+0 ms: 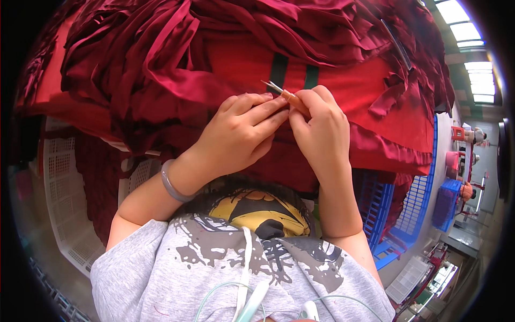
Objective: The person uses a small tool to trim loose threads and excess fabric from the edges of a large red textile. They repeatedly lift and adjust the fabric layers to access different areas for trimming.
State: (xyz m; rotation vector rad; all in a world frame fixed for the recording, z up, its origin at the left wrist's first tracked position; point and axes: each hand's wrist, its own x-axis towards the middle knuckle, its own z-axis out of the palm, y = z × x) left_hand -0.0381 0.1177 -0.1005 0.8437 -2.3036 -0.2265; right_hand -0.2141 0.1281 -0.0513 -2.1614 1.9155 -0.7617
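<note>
In front of me, my right hand is closed around a small orange-handled tool with a thin, two-pronged metal tip. The tip points up and to the left, over glossy dark red fabric. My left hand has its fingers bent and drawn together, the fingertips right beside the tool's handle. Whatever those fingers hold is hidden behind them. Dark red fabric strips lie heaped beyond and left of both hands. Under them a brighter red cloth covers the work surface, with two dark bands near the tool.
A long dark thin object lies on the fabric at the far right. White plastic baskets stand at my left, with dark red cloth beside them. Blue crates stand at my right. Other people are farther off to the right.
</note>
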